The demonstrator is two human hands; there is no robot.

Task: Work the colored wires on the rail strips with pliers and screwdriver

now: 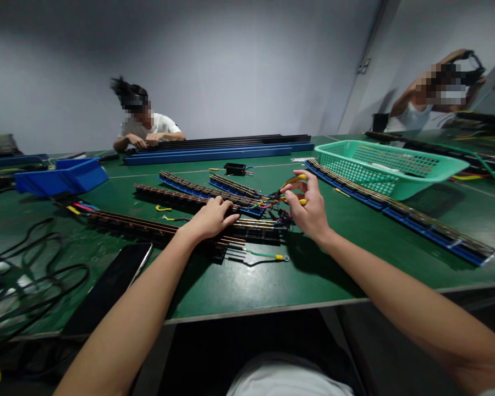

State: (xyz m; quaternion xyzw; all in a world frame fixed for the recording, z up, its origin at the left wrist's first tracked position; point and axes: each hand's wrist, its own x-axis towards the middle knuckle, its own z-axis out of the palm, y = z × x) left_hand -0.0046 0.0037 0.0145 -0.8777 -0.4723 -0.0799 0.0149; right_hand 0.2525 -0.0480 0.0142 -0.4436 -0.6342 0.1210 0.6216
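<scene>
My right hand (309, 206) is closed around the spread yellow handles of a pair of pliers (295, 180). Their dark head points left, close to thin coloured wires (258, 204) at the strip ends. Across a long black strip with copper-coloured rails (258, 223) lies my left hand (210, 219), fingers bent over its far side and thumb at the near side. Part of that strip is hidden under the hand. Behind it are more railed strips (169, 193), some with blue bases. A green wire with a yellow sleeve and ring terminal (268, 256) lies in front.
A green basket (421, 176) and a long blue-based strip (404, 217) are at the right. At the left are a blue bin (61, 177), a phone (115, 283) and black cables (37, 275). Blue and black profiles (223, 151) lie before one person; another is far right.
</scene>
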